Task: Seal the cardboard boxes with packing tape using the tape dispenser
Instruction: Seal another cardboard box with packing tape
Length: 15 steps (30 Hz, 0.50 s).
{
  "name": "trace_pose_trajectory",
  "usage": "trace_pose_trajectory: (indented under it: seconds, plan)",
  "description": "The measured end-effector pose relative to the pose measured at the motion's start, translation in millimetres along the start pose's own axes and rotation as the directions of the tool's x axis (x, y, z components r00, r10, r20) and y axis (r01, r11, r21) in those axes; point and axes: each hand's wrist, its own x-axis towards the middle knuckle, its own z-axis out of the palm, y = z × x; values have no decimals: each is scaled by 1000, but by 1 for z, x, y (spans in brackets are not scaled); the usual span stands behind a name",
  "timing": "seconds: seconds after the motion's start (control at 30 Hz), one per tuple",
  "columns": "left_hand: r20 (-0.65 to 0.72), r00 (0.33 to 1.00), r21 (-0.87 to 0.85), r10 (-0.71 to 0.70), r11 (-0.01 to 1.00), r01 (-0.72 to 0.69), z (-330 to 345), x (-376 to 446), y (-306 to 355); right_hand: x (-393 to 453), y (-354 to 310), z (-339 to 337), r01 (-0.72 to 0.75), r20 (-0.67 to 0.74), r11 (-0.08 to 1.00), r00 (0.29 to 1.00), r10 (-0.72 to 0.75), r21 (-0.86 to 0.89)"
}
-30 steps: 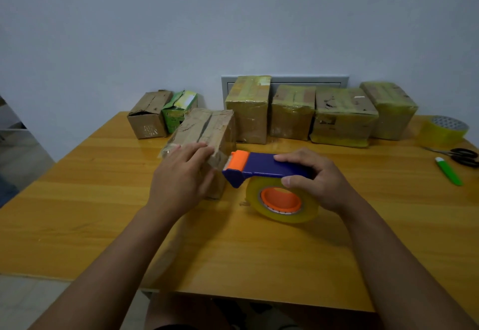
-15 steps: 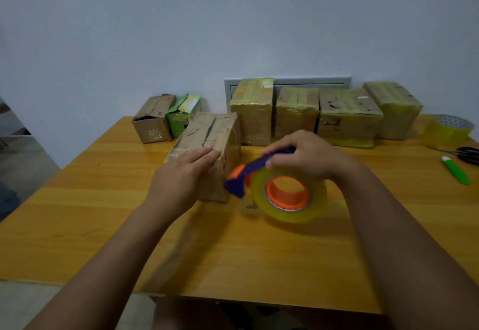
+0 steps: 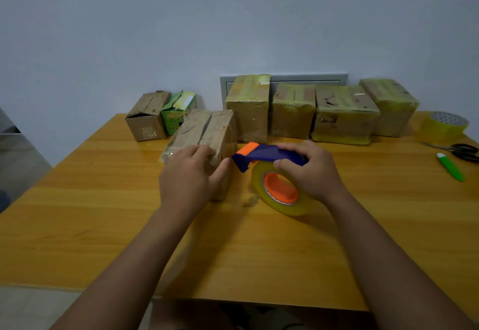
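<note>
The wooden table (image 3: 103,226) runs past the frame's edges. On it the cardboard box (image 3: 204,133) has its near corner hidden under the left hand (image 3: 186,177), fingers flat, pressing. The tape dispenser (image 3: 261,155), level again after tilting, sits just beside the box; the right hand (image 3: 308,171) grips its handle, covering the roll's (image 3: 280,195) right side.

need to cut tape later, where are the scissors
In the head view, the scissors lie at the table's far right edge, just behind the green cutter.
</note>
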Motion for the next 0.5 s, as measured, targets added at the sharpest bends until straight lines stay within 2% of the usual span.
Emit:
trace_pose_trajectory:
  seconds: [0.2, 0.33, 0.5]
  plan:
    - [-86, 996, -3, 22, 1000, -22, 8, -4, 4, -1, -1, 33, 43, -148, 999, 988, -43, -6]
    - [-117, 993, 22, -14, 1000, 17, 12, -1, 9, -1, 4, 41, 39, -177, 999, 983, -39, 0]
    - [-174, 984, 56, 28, 998, -18, 19, -4, 12, -4, 8, 38, 46, -172, 999, 984, -45, 4]
